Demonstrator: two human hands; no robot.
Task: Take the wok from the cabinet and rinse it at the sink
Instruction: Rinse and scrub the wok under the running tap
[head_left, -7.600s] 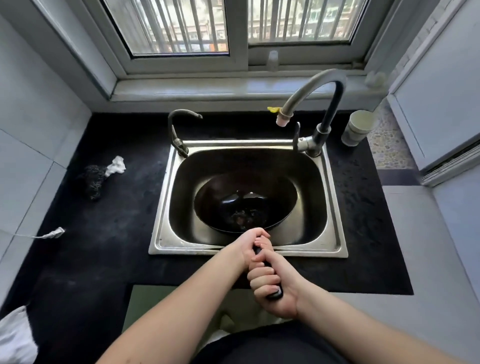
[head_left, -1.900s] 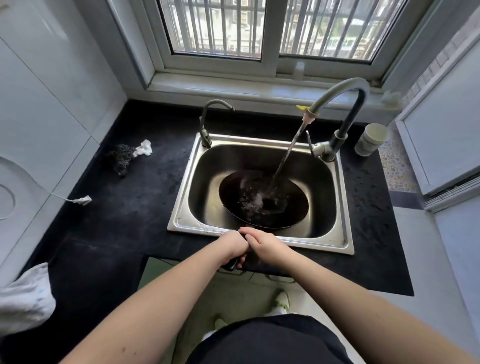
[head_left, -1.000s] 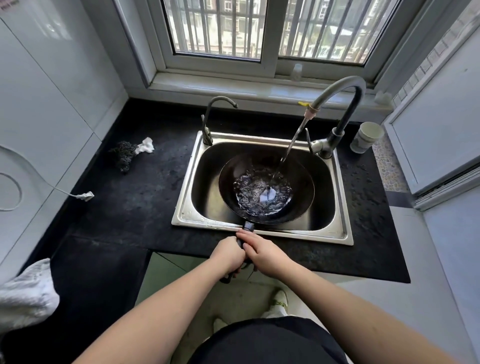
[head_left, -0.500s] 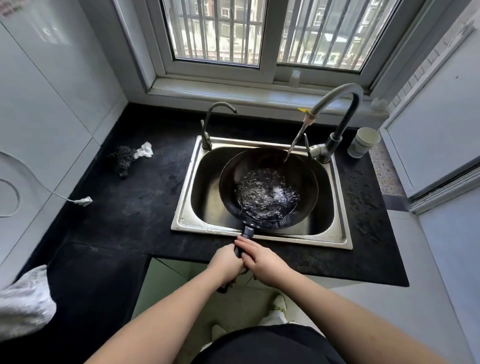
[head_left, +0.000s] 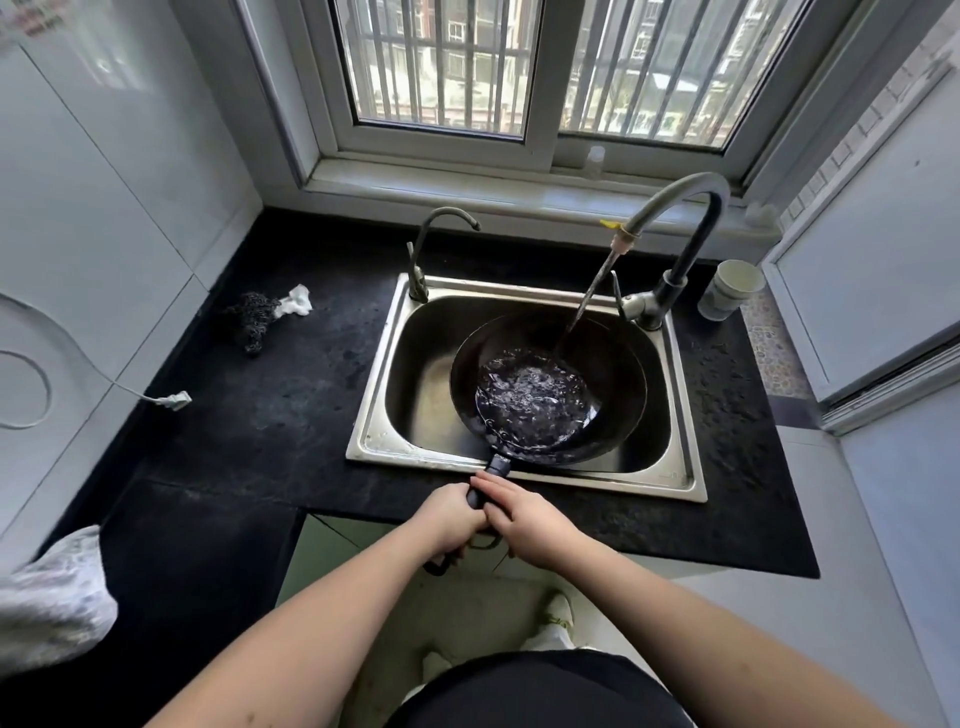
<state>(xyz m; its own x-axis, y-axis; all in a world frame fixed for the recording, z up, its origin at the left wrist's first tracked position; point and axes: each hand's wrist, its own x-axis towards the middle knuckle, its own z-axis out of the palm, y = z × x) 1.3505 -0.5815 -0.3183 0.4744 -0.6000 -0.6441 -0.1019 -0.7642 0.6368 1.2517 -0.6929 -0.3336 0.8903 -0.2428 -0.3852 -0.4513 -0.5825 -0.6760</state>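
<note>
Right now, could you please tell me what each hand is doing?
Left hand: closed around the wok handle.
Right hand: closed on the same handle, just beside the left.

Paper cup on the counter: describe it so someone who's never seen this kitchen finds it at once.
Start at the steel sink set in the black countertop under the window. Go to its far right corner, where the tall curved faucet pours into the wok. Just right of the faucet's base stands the paper cup: upright, pale, the only cup on the counter.
</note>
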